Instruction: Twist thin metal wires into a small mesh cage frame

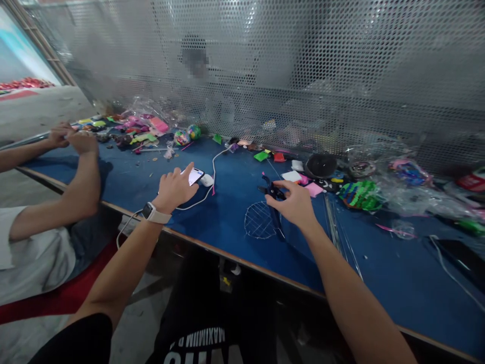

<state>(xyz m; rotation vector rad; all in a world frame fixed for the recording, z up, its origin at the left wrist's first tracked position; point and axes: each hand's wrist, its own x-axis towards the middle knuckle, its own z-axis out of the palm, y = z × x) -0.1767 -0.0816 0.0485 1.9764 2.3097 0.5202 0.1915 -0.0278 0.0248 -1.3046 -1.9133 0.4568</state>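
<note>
My left hand (176,189), with a watch on its wrist, is over a lit phone (195,175) on the blue table. Its index finger is stretched out against the screen, and the hand does not wrap around the phone. My right hand (293,201) pinches a pair of dark-handled pliers (273,194) between thumb and fingers. The tool's lower end rests near the table. Just left of the pliers lies a rounded wire mesh frame (259,220), partly overlapped by them.
A white cable (214,167) runs past a white mouse-like object (206,180). Colourful clay packets (261,155), a black bowl (321,165) and a green-blue striped piece (359,195) line the perforated metal wall. At left, a co-worker's hands (78,139) are over the table. Thin rods (335,227) lie at right.
</note>
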